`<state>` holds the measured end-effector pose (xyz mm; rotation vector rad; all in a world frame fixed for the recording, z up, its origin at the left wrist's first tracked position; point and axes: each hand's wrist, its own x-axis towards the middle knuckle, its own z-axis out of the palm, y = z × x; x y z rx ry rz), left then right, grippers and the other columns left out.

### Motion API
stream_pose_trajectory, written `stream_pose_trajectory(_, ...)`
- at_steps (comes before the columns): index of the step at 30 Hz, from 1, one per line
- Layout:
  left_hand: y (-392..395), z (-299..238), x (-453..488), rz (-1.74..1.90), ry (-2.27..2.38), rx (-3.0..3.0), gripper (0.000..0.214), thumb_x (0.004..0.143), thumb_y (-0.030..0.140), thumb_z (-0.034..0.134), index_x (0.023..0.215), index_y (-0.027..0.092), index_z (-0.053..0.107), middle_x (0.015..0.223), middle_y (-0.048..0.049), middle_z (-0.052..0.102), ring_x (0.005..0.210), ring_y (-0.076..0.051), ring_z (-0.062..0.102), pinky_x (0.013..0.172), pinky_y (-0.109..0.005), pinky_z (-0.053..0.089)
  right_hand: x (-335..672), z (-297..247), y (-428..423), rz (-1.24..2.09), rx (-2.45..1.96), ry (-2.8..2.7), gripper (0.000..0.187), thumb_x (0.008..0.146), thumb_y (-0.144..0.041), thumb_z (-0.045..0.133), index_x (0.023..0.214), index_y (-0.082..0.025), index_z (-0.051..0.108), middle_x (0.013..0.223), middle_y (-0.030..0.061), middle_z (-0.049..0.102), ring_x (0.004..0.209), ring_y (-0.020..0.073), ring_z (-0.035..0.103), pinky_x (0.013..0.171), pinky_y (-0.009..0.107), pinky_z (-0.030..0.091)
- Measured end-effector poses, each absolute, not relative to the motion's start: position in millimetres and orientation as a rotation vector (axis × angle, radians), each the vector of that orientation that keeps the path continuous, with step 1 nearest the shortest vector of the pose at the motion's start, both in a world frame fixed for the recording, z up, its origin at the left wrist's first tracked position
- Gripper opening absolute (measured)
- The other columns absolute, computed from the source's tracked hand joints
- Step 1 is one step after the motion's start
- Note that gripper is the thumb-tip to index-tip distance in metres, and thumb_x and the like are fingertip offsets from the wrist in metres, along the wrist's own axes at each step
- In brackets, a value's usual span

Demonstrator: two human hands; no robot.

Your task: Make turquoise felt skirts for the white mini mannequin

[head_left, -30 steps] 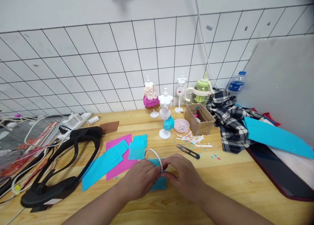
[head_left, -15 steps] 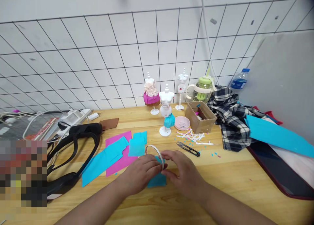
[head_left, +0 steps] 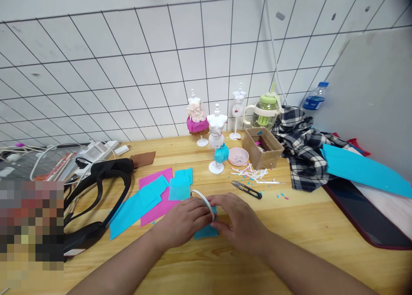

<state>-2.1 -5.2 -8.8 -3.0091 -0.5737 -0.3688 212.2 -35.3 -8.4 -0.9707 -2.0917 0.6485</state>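
Just above the table, a narrow white ring [head_left: 203, 198], looking like a roll of tape, stands on edge between my two hands. My left hand [head_left: 185, 221] is closed around its near side, fingers curled and partly hidden. On the other side my right hand [head_left: 236, 215] has thumb and fingers bent in against the roll. Beneath them lies a small blue cloth piece [head_left: 206, 233], largely covered by my hands. Left of it are more blue cloth pieces [head_left: 137, 207] on a magenta cloth [head_left: 161, 209]. Black thread snips [head_left: 247, 189] rest beyond my right hand.
Three small white mannequins stand at the back, the nearest mannequin [head_left: 216, 127] with a blue puff. Beside them are a pink dish [head_left: 238, 156], a cardboard box [head_left: 263, 149] and paper strips [head_left: 252, 173]. A black strap frame [head_left: 99, 200] lies left, plaid cloth [head_left: 302, 174] right.
The view has tipped slightly, so the table items sit a little higher. Both hands keep their places at the tape roll, with my right fingers shifted slightly closer over it.
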Motion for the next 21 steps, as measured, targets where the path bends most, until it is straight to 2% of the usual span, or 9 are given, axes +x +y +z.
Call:
stream_pose_trajectory(3, -5.7, -10.3, -1.7, -0.39, -0.533, -2.984, 0.023, 0.095, 0.024, 0.048, 0.112, 0.02, 0.061, 0.108, -0.0052, 0.07, 0.112, -0.024, 0.057, 0.095, -0.041, 0.047, 212.6, -7.4, -36.0, 0.642, -0.921, -2.075, 0.034, 0.079, -0.021, 0.065, 0.112, -0.022, 0.056, 0.116, 0.0074, 0.065, 0.105, 0.0217, 0.058, 0.092, 0.039, 0.044)
stream_pose_trajectory(8, -5.0, -14.9, -1.3, -0.353, -0.522, -2.97, 0.016, 0.094, 0.023, 0.049, 0.097, 0.019, 0.065, 0.101, -0.0045, 0.071, 0.104, -0.023, 0.06, 0.095, -0.04, 0.047, 212.9, -10.0, -34.3, 0.605, -0.906, -2.08, 0.008, 0.081, -0.02, 0.064, 0.088, -0.023, 0.064, 0.119, 0.0045, 0.065, 0.107, 0.0193, 0.059, 0.091, 0.036, 0.045)
stream_pose_trajectory(13, -6.5, -15.0, -2.0, -0.353, -0.551, -2.989, 0.018, 0.092, 0.02, 0.049, 0.103, 0.02, 0.064, 0.103, -0.0075, 0.07, 0.107, -0.022, 0.059, 0.098, -0.042, 0.045, 212.7, -12.3, -32.3, 0.599, -0.906, -2.076, 0.003, 0.081, -0.02, 0.065, 0.084, -0.022, 0.066, 0.117, 0.005, 0.066, 0.105, 0.019, 0.06, 0.09, 0.036, 0.046)
stream_pose_trajectory(16, -9.6, -10.8, -0.2, -0.435, -0.575, -3.045, 0.022, 0.091, 0.029, 0.053, 0.109, 0.02, 0.062, 0.106, -0.0082, 0.07, 0.11, -0.023, 0.058, 0.099, -0.041, 0.045, 212.1, -12.0, -31.8, 0.601, -0.863, -2.091, 0.005, 0.083, -0.02, 0.064, 0.086, -0.023, 0.068, 0.115, 0.005, 0.067, 0.103, 0.0186, 0.061, 0.089, 0.035, 0.046)
stream_pose_trajectory(19, -12.1, -6.3, 2.5, -0.553, -0.586, -3.117, 0.028, 0.091, 0.038, 0.052, 0.108, 0.019, 0.061, 0.106, -0.009, 0.07, 0.107, -0.022, 0.06, 0.092, -0.038, 0.049, 211.6, -11.8, -32.1, 0.597, -0.846, -2.077, 0.005, 0.083, -0.022, 0.066, 0.087, -0.023, 0.069, 0.115, 0.0042, 0.067, 0.102, 0.018, 0.061, 0.089, 0.035, 0.047)
stream_pose_trajectory(21, -12.5, -5.1, 3.7, -0.62, -0.586, -3.118, 0.025, 0.093, 0.036, 0.049, 0.104, 0.018, 0.062, 0.101, -0.0088, 0.071, 0.102, -0.021, 0.062, 0.089, -0.036, 0.05, 211.5, -11.7, -32.8, 0.584, -0.856, -2.067, 0.005, 0.083, -0.023, 0.066, 0.086, -0.023, 0.069, 0.116, 0.0037, 0.066, 0.1, 0.0175, 0.061, 0.088, 0.034, 0.047)
